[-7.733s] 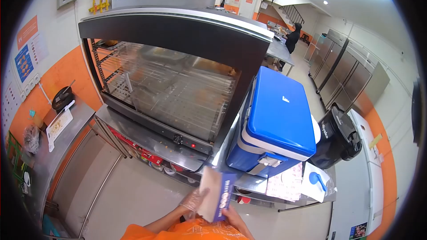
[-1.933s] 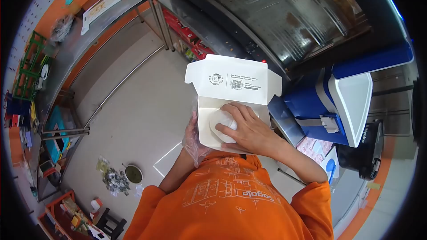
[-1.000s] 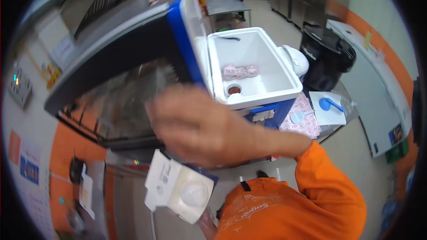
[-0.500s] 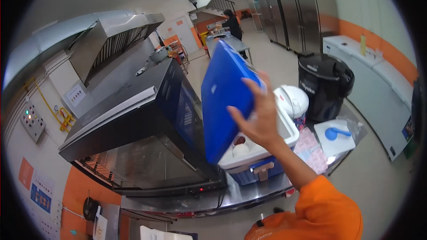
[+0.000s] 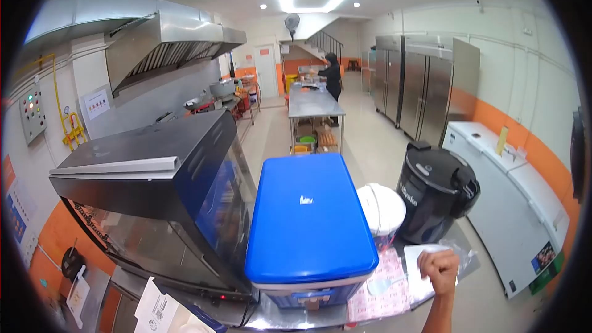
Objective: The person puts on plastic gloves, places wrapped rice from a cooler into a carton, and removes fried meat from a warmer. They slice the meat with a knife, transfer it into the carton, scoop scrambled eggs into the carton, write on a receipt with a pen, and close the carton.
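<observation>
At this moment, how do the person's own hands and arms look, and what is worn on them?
The right hand appears bare, with no glove visible. The visible forearm is uncovered too: no sleeve, watch or bracelet shows there. The left hand is not visible.

head view — forward and down, cooler point(image 5: 311, 222) close

The bottom edge crops the white box point(image 5: 168, 312)
</observation>
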The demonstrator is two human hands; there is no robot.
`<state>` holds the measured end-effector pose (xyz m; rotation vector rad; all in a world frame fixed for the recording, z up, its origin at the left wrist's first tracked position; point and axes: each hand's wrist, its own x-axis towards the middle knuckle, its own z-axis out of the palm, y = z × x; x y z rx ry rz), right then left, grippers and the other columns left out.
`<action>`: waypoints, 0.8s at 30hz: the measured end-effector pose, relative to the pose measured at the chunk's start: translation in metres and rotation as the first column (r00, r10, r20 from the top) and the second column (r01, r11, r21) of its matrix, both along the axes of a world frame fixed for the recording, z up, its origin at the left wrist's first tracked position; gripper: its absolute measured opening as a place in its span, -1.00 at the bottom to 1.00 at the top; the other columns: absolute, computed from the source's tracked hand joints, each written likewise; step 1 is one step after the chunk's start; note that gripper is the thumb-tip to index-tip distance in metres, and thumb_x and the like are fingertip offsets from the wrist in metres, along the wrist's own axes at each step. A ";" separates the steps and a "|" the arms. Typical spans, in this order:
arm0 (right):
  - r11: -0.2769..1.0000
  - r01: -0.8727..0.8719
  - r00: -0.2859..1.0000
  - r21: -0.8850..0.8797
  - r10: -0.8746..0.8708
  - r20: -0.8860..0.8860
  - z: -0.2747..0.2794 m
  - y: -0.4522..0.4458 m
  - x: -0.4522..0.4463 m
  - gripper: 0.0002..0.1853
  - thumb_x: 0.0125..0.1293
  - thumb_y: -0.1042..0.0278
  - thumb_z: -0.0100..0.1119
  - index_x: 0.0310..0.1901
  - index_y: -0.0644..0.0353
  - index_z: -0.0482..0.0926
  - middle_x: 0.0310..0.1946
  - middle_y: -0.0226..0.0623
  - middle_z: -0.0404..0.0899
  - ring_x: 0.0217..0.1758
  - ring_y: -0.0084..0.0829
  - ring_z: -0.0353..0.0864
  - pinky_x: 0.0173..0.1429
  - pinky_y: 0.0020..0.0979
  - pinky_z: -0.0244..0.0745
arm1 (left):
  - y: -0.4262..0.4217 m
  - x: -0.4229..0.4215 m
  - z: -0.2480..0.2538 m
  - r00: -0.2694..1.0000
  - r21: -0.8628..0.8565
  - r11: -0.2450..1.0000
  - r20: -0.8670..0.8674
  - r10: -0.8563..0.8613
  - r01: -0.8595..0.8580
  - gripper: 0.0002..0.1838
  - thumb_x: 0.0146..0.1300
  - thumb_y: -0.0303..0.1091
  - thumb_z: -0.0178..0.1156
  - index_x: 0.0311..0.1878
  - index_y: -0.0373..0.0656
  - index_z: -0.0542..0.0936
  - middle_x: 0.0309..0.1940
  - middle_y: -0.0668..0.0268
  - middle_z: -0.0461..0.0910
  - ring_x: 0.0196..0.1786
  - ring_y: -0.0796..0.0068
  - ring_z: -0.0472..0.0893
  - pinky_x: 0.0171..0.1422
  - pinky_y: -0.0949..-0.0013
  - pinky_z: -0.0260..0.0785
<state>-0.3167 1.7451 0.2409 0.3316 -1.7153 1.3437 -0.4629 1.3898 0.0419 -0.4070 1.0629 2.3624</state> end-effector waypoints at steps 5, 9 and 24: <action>0.569 -0.807 0.589 -0.156 0.793 -0.158 -0.028 -0.008 -0.033 -0.46 0.30 0.52 0.32 -0.77 0.28 0.25 -0.79 -0.24 0.33 -0.71 -0.37 0.30 -0.50 -0.26 0.24 | -0.019 0.016 -0.002 0.997 -0.038 0.997 0.008 0.073 -0.073 -0.11 0.42 0.37 -0.09 0.57 -0.12 0.19 0.52 0.05 0.26 0.49 -0.03 0.34 0.53 -0.12 0.28; 0.531 -0.844 0.404 -0.073 0.719 0.565 -0.044 -0.113 -0.068 -0.68 0.47 0.35 0.22 -0.41 0.43 0.61 -0.38 -0.06 0.62 -0.35 -0.27 0.56 -0.25 -0.24 0.44 | -0.067 0.050 -0.010 0.988 -0.034 0.988 0.001 0.152 -0.151 -0.12 0.42 0.37 -0.10 0.57 -0.12 0.19 0.52 0.05 0.26 0.49 -0.03 0.34 0.53 -0.11 0.27; 0.493 -0.293 -0.207 -0.819 0.804 0.558 -0.221 -0.560 -0.028 -0.21 0.38 0.26 0.37 0.54 0.17 0.17 0.27 -0.02 0.46 0.24 -0.28 0.54 0.19 -0.35 0.56 | -0.403 0.251 -0.039 0.709 0.017 0.727 0.239 0.663 -0.686 -0.29 0.43 0.13 0.12 0.46 -0.17 0.34 0.39 0.06 0.44 0.41 0.02 0.45 0.47 -0.11 0.35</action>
